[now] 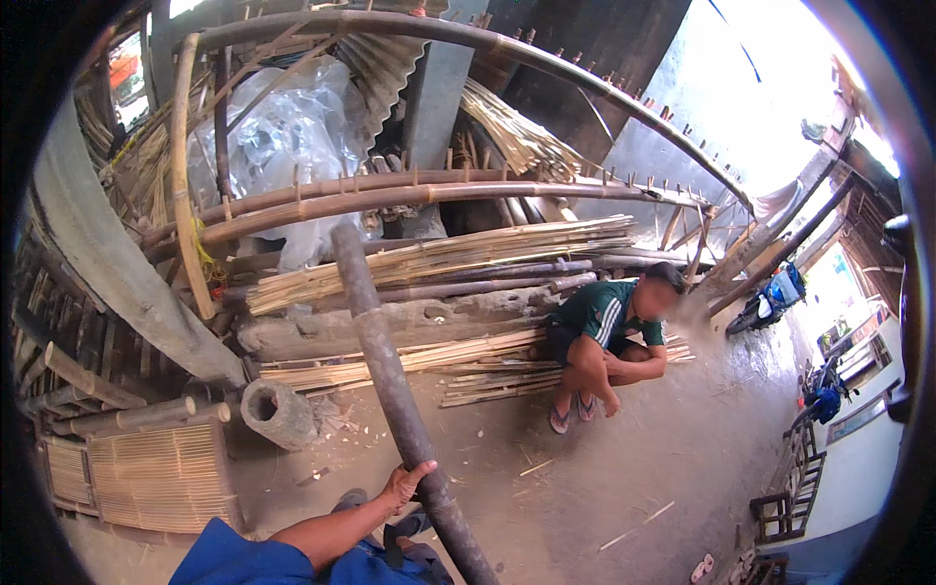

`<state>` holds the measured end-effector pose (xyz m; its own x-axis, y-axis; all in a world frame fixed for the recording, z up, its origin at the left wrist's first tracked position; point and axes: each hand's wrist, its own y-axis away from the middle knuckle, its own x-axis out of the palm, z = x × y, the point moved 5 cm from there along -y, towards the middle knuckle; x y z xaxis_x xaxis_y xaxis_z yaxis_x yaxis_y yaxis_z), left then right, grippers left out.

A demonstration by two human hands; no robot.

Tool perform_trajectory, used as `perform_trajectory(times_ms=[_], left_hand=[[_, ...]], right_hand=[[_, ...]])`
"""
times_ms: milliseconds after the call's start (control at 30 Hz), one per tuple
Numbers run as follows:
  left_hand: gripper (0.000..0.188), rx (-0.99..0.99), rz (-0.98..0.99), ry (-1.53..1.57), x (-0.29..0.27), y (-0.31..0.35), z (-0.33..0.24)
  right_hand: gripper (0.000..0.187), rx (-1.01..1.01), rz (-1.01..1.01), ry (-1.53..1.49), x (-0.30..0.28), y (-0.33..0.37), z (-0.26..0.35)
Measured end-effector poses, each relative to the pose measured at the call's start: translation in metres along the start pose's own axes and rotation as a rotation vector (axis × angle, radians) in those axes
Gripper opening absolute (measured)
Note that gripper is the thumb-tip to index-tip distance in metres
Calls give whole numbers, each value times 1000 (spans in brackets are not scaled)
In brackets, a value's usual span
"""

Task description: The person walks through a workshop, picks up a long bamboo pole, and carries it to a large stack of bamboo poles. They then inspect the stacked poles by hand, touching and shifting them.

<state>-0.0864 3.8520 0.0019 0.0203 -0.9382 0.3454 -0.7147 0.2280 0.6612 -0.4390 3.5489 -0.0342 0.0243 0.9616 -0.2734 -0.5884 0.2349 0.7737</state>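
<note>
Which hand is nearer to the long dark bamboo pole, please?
Left, as far as the picture shows: the left hand grips the dark bamboo pole on its lower visible part. The right hand is out of view, so its place cannot be told.

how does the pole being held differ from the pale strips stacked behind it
The pole is dark grey-brown; the strips are pale yellow. The pole is one thick, round piece, while the strips are many thin pieces bunched together. The pole is gripped in the left hand, whereas the strips lie untouched by it. Both are long and narrow.
</note>
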Motion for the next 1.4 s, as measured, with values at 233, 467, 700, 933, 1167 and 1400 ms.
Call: perform_trajectory(times_ms=[233,467,700,933,1167,1400], left_hand=[[73,-63,-9,253,25,-55,21],[69,11,-36,241,40,-132,-22],[78,-89,50,473,26,-231,-100],[96,-109,-139,414,-9,-331,-216],[84,-41,-94,444,-53,-428,-338],[84,74,-43,524,-61,-467,-400]], right_hand=[[114,-8,-95,84,14,-14,43],[112,-187,-59,362,31,-52,138],[110,-225,-62,419,47,-88,230],[106,-294,-67,293,78,-171,400],[109,-149,42,396,84,-214,466],[96,-260,289,283,133,-358,595]])
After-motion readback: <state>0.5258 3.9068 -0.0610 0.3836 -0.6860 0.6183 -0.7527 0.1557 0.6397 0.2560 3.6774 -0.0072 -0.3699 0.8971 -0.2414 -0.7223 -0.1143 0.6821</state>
